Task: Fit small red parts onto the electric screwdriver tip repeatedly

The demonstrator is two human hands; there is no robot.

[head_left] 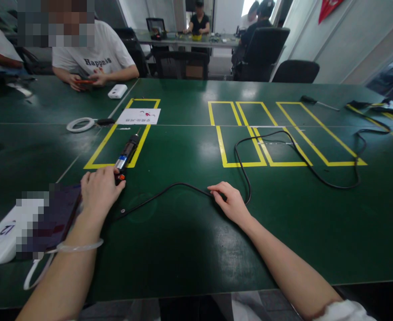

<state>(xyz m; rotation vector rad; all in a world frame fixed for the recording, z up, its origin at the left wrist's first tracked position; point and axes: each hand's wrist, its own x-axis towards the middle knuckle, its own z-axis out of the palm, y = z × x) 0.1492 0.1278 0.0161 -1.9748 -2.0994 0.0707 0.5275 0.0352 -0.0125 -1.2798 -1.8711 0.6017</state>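
My left hand [102, 189] is closed around the rear of an electric screwdriver [127, 151], a black and silver tool with a blue label and an orange-red part near my thumb. Its bit points away from me, over a yellow tape rectangle [98, 154] on the table. To the right, my right hand [228, 198] pinches a thin black cable [179, 183]. From near my left wrist the cable passes through those fingers, then loops over other taped outlines toward the far right. A white paper sheet [139, 116] with printed characters lies just beyond the bit.
The green table [183, 249] carries a white cable coil [80, 125], a small white box [117, 91], and a screwdriver [318, 102]. At left lie a white device [2, 236] and a dark flat object [58, 214]. Across the table a person [98, 53] holds a phone.
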